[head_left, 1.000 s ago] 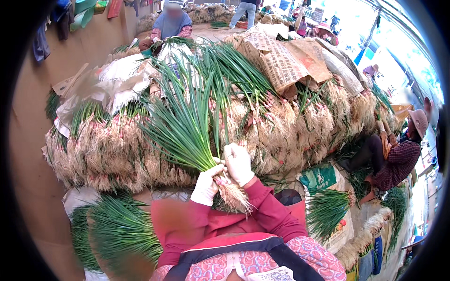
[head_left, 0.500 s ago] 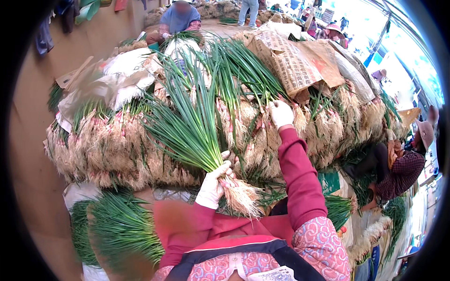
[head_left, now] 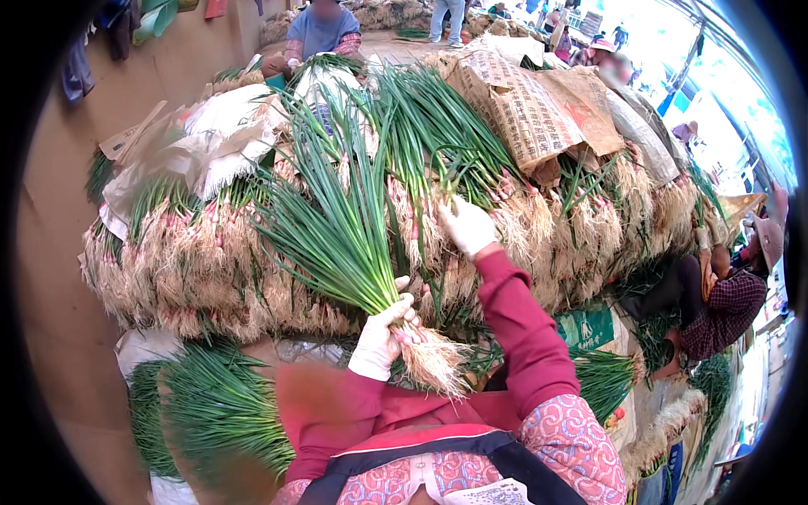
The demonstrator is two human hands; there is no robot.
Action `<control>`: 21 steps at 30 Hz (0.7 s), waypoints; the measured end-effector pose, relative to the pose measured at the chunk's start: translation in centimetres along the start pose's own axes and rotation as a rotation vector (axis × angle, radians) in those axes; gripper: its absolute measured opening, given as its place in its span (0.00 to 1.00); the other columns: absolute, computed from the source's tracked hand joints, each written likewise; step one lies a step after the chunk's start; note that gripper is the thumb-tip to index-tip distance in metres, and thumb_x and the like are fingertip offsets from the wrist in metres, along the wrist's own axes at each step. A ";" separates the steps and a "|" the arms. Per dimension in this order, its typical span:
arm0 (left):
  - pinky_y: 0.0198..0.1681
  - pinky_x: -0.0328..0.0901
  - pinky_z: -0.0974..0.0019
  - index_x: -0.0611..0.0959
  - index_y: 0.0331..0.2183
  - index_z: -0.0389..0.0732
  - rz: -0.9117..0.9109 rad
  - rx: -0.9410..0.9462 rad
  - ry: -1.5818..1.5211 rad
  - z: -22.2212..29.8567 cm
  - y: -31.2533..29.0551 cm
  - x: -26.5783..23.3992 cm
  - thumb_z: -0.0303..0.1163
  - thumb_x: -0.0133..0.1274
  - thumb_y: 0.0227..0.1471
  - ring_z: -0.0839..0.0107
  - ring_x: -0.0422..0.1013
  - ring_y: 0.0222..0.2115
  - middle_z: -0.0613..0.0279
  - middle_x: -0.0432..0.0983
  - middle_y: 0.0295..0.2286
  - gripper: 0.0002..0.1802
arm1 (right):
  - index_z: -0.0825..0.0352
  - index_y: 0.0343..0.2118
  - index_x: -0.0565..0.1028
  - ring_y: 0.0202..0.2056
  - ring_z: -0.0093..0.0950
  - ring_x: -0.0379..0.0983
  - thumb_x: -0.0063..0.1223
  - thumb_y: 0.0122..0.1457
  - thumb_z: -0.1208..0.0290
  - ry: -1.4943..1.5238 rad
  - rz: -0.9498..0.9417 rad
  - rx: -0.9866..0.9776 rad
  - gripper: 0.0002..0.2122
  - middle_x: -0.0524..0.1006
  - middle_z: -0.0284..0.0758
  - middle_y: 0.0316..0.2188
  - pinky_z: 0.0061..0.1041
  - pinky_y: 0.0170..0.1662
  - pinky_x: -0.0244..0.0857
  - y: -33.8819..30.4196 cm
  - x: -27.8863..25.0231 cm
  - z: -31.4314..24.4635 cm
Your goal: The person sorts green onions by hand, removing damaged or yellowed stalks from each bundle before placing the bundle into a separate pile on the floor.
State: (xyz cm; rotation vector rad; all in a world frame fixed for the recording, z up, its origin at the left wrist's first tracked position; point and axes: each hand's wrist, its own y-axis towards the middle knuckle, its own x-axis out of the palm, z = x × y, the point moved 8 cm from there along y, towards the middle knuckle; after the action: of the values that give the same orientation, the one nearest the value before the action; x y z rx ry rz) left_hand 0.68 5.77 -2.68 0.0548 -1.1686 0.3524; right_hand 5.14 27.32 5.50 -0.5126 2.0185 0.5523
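Left hand (head_left: 385,333) gripping onion bunch (head_left: 358,261), leaves above, roots below; right hand (head_left: 468,227) at pile (head_left: 244,269), grip unclear.

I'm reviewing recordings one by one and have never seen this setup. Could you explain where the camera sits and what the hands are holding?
There is no machine here: these are a person's own two hands, in white gloves. The view comes from the left of two wide cameras worn on the head, looking down, so straight edges bend near the rim. The left hand grips a bunch of green onions, leaves pointing away, roots below the hand. The right hand is at the big pile of onions in front; whether its fingers hold any is hard to tell. A brown sheet and white sheets cover parts of that pile. More onions lie at lower left.
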 end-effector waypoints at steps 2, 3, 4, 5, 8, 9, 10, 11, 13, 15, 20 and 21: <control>0.29 0.65 0.67 0.65 0.49 0.37 0.007 -0.007 0.022 -0.1 0.0 0.2 0.20 0.50 0.46 0.76 0.66 0.23 0.64 0.68 0.28 0.26 | 0.62 0.25 0.76 0.30 0.37 0.72 0.38 0.56 0.54 -0.087 0.092 -0.014 0.18 0.75 0.40 0.27 0.32 0.35 0.65 -0.6 -3.9 1.0; 0.29 0.65 0.68 0.66 0.49 0.37 0.013 -0.011 0.033 -0.3 -0.1 0.2 0.20 0.50 0.46 0.76 0.66 0.23 0.64 0.68 0.28 0.26 | 0.63 0.21 0.75 0.29 0.37 0.72 0.40 0.56 0.56 -0.068 0.254 -0.016 0.17 0.75 0.40 0.25 0.31 0.34 0.64 -1.0 -6.7 1.2; 0.29 0.65 0.68 0.67 0.48 0.37 0.002 -0.008 0.010 -0.3 -0.1 0.3 0.20 0.50 0.46 0.76 0.66 0.23 0.64 0.69 0.28 0.24 | 0.62 0.21 0.74 0.29 0.38 0.72 0.41 0.55 0.58 -0.029 0.373 -0.013 0.15 0.75 0.41 0.25 0.33 0.33 0.64 -0.1 -8.1 2.4; 0.29 0.65 0.68 0.67 0.48 0.37 0.001 -0.023 0.016 -0.7 0.0 0.6 0.20 0.50 0.46 0.76 0.66 0.23 0.64 0.69 0.28 0.24 | 0.62 0.23 0.75 0.28 0.38 0.72 0.41 0.54 0.62 0.035 0.429 0.052 0.12 0.75 0.40 0.26 0.34 0.34 0.64 1.3 -8.9 4.9; 0.29 0.65 0.69 0.68 0.47 0.37 -0.009 -0.029 0.014 -1.0 0.6 0.7 0.20 0.50 0.45 0.76 0.67 0.23 0.62 0.71 0.30 0.24 | 0.62 0.26 0.76 0.30 0.39 0.74 0.43 0.52 0.65 -0.348 0.460 0.023 0.10 0.76 0.41 0.28 0.36 0.36 0.66 4.9 -8.8 8.0; 0.28 0.65 0.70 0.68 0.47 0.37 -0.010 -0.049 0.016 -1.3 0.8 0.9 0.20 0.51 0.45 0.76 0.67 0.23 0.60 0.72 0.32 0.25 | 0.62 0.28 0.76 0.31 0.39 0.74 0.44 0.52 0.66 -0.440 0.300 0.127 0.09 0.76 0.41 0.29 0.37 0.36 0.66 5.5 -7.9 9.5; 0.28 0.65 0.70 0.68 0.47 0.38 -0.029 -0.054 0.013 -1.5 1.1 1.0 0.20 0.51 0.45 0.76 0.67 0.23 0.59 0.72 0.32 0.24 | 0.62 0.26 0.76 0.31 0.41 0.73 0.48 0.49 0.62 -0.487 0.311 0.160 0.10 0.76 0.41 0.25 0.36 0.35 0.66 6.4 -7.5 10.8; 0.28 0.65 0.71 0.69 0.47 0.38 -0.034 -0.053 0.011 -1.5 1.3 0.6 0.20 0.51 0.44 0.76 0.67 0.23 0.59 0.72 0.33 0.24 | 0.62 0.25 0.76 0.30 0.41 0.73 0.49 0.49 0.63 -0.530 0.289 0.172 0.09 0.76 0.41 0.25 0.35 0.34 0.66 6.7 -6.9 10.6; 0.28 0.65 0.70 0.69 0.47 0.38 -0.016 -0.033 0.016 -0.8 0.9 0.4 0.20 0.51 0.44 0.76 0.67 0.23 0.60 0.72 0.32 0.24 | 0.63 0.25 0.76 0.31 0.39 0.74 0.44 0.51 0.67 -0.392 0.257 0.070 0.09 0.76 0.41 0.29 0.34 0.34 0.66 5.8 -6.9 7.9; 0.28 0.65 0.70 0.69 0.46 0.38 -0.008 -0.031 0.029 -0.8 0.6 0.0 0.21 0.52 0.44 0.76 0.67 0.23 0.60 0.72 0.31 0.24 | 0.64 0.26 0.77 0.28 0.40 0.72 0.45 0.52 0.65 -0.177 0.389 -0.019 0.10 0.76 0.41 0.28 0.33 0.33 0.65 3.0 -8.9 5.8; 0.27 0.66 0.70 0.70 0.46 0.37 0.013 -0.028 0.073 -0.9 0.9 -0.3 0.21 0.51 0.45 0.76 0.67 0.22 0.61 0.71 0.29 0.23 | 0.70 0.36 0.74 0.22 0.14 0.68 0.48 0.55 0.75 0.842 0.285 -0.047 0.08 0.75 0.30 0.24 0.14 0.26 0.62 -3.1 -4.7 5.9; 0.27 0.66 0.70 0.70 0.46 0.37 0.019 -0.027 0.082 -0.9 0.8 0.0 0.21 0.51 0.45 0.76 0.67 0.22 0.61 0.71 0.28 0.23 | 0.70 0.37 0.74 0.25 0.16 0.69 0.49 0.55 0.75 0.834 0.374 -0.056 0.08 0.75 0.31 0.27 0.15 0.30 0.63 -3.6 -4.8 6.8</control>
State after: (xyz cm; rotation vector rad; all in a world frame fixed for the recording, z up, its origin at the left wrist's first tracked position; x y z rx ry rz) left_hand 1.23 6.76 -3.20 0.0060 -1.0934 0.3522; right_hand 14.04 28.96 6.06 -0.4352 2.9374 0.6904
